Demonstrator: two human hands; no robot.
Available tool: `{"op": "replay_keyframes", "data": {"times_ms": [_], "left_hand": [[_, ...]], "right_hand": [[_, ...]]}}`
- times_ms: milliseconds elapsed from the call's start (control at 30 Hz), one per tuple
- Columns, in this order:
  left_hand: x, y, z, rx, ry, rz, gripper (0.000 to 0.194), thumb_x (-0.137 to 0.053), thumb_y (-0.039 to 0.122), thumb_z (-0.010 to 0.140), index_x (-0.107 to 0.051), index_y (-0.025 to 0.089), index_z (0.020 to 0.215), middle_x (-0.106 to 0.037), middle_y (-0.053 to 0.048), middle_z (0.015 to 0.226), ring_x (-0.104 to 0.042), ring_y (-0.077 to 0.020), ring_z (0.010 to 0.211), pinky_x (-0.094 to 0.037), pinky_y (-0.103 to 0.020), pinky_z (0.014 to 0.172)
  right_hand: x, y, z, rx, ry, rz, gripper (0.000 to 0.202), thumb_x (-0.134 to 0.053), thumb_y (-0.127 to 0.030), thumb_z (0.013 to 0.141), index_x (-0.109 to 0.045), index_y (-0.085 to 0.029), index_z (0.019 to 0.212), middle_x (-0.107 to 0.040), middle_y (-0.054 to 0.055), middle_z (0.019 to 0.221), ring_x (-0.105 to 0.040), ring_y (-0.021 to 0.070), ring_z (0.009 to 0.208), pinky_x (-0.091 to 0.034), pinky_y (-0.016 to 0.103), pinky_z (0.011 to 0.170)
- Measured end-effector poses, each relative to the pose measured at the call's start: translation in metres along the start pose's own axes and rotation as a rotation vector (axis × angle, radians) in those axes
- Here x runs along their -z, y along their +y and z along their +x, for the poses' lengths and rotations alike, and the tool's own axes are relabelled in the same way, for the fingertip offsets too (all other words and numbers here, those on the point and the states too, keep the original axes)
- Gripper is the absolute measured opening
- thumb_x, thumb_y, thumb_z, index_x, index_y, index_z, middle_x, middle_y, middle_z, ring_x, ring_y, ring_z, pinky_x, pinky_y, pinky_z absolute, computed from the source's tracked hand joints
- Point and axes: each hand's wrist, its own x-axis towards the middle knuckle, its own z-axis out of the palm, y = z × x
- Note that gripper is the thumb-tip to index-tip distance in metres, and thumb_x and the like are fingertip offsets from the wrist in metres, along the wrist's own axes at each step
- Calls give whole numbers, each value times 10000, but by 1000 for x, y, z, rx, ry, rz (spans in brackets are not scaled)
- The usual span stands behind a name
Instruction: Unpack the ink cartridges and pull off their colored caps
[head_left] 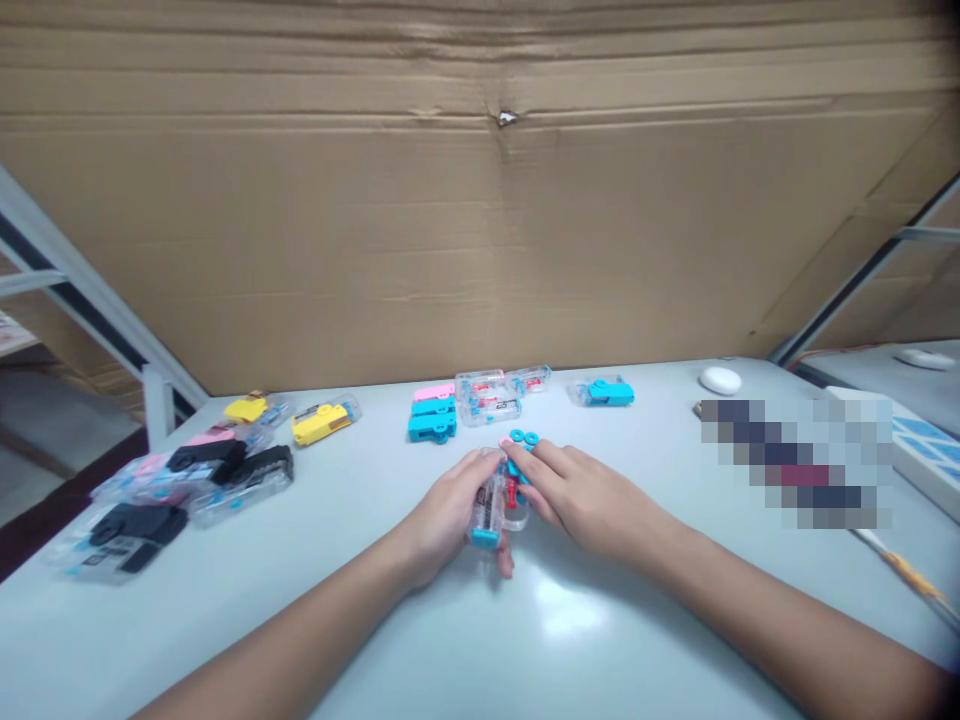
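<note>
My left hand (448,510) is wrapped round a clear plastic toy body (487,505) with a blue end cap and a red part inside. The fingers of my right hand (574,490) reach over several small blue rings (531,438) and blue pieces beside the clear body. Those fingers are bent, and their tips partly cover a small pink piece; whether they grip anything is hidden. Just behind my hands, blue and pink parts (432,420) are stacked, next to several clear bodies (491,408) with red insides.
Clear toys with black, pink and yellow parts (206,462) are heaped at the left. A blue-and-clear toy (609,391) and a white rounded object (720,380) stand farther right. Cardboard (480,240) walls the back; a white power strip (900,440) lies at the right edge.
</note>
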Motion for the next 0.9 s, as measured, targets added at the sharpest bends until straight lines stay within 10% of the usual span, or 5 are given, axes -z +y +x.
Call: {"op": "replay_keyframes", "data": {"times_ms": [667, 900], "left_hand": [[8, 3, 2, 74, -45, -341, 448, -416, 478, 950, -595, 151, 702, -508, 10, 473, -568, -151, 435, -483, -296, 623], [-4, 1, 1, -437, 309, -101, 236, -572, 430, 927, -551, 259, 1088, -651, 9, 991, -619, -154, 865, -477, -262, 804]], "right_hand": [[5, 15, -1, -195, 128, 5, 428, -282, -279, 1019, -516, -127, 1344, -634, 109, 911, -593, 202, 710, -488, 337, 651], [13, 12, 2, -113, 31, 27, 345, -390, -273, 985, -588, -159, 1244, -695, 101, 946, -616, 219, 807, -451, 365, 742]]}}
